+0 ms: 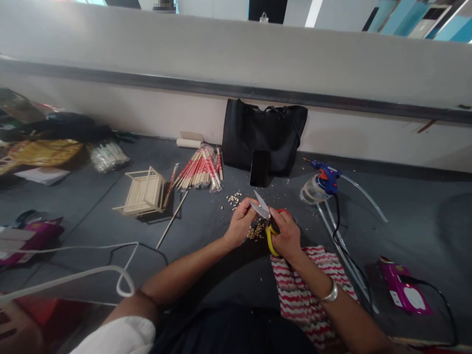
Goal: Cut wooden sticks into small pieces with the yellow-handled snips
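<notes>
My right hand (286,235) grips a pair of scissors (262,210) by the yellow and red handles. The blades are parted and point up and to the left. Close against the blades is my left hand (241,221), its thumb and fingers pinched together. Whatever lies in that pinch is too small to make out. Below the hands is a small heap of short tan wooden bits (255,232). More pale cut bits (234,198) lie scattered just behind the left hand.
Left stands a small stick-built frame (145,192) beside a loose stick (172,219). Wrapped chopsticks (201,169), a black bag (263,132) and a phone (260,168) are behind. A blue glue gun (327,177), clear glue sticks (342,246), magenta box (403,287) and striped cloth (295,295) lie right.
</notes>
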`<state>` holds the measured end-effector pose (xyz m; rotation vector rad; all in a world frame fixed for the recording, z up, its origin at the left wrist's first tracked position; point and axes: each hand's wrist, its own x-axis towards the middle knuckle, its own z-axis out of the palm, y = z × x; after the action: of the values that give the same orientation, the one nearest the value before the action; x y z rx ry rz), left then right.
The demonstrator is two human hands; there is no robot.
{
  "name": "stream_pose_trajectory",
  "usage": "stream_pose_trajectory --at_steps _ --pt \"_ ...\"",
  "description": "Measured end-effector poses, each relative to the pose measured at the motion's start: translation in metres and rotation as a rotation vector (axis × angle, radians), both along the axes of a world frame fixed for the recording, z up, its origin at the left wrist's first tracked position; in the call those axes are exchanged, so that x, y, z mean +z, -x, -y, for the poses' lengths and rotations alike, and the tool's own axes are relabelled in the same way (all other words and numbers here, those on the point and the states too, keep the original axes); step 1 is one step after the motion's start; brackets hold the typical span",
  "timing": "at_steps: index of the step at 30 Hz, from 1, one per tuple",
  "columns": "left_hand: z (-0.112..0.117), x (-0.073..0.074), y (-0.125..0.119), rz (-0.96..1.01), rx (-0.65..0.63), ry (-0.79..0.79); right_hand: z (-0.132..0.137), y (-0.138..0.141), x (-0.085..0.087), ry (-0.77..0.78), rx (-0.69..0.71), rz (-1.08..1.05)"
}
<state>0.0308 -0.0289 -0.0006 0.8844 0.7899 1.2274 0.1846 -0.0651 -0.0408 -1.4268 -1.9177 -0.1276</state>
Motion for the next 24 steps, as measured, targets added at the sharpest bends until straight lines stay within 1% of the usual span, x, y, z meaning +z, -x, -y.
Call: stream_pose_trajectory --at_steps 5,8,14,17,20,24 --pt "0.002 -0.001 -0.003 0.072 -0.009 0.09 0.0 -0.001 -0.001 0.004 0.007 -0.001" --pt "0.003 0.0 -0.003 0.099 -0.002 0.105 0.001 -0.001 -0.002 0.032 -0.003 0.006" --pt "0.002 0.002 -0.004 0.118 -0.012 0.103 0.0 -0.002 -0.008 0.018 0.027 -0.026" --pt "0.001 0.001 -0.004 0.102 -0.019 0.093 0.0 -0.001 -0.01 0.044 0.029 -0.035" --pt "0.002 -0.001 -0.004 0.074 -0.03 0.062 0.0 -0.001 -0.012 0.067 0.048 -0.055" --pt "0.001 -0.002 -0.003 0.056 -0.047 0.003 -0.001 -0.002 -0.01 0.054 0.08 -0.123"
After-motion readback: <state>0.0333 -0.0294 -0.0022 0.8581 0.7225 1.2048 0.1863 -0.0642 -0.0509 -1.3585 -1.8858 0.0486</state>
